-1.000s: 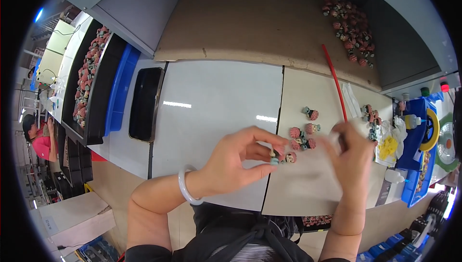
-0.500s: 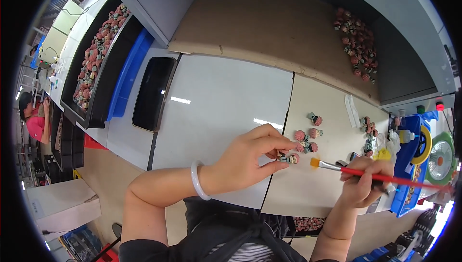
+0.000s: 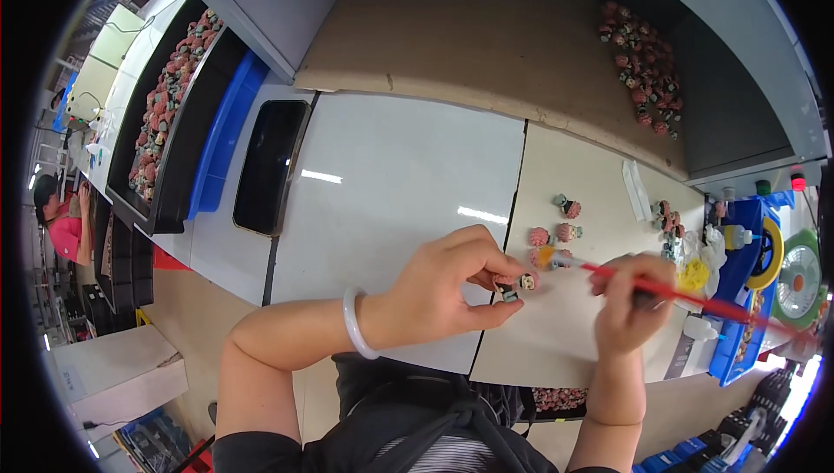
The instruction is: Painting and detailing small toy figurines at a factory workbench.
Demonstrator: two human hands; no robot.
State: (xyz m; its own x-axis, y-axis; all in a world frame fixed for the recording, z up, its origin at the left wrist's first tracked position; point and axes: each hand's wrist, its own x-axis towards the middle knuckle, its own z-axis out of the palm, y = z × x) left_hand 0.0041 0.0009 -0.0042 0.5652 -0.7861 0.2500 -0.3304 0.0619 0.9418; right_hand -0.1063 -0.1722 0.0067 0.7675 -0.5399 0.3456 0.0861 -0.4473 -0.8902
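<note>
My left hand pinches a small painted figurine with a pink head and dark green parts between thumb and fingers; whether a second piece is in the pinch, I cannot tell. A flat brush with a red handle is gripped in my right hand, which is blurred by motion. Its yellowish bristles are just beyond the held figurine, over or against one of several loose figurines on the table. Nearby lie a pink figurine and another one farther off.
A phone lies on the white tabletop. Black trays of figurines stand at left, beside a blue tray. More figurines are heaped on the brown shelf. At right are a squeeze bottle, blue bin and green fan.
My right hand has moved left, carrying the brush tip left and farther away, onto the loose figurines' spot. The figurine in my left hand has turned slightly; that hand has hardly shifted.
</note>
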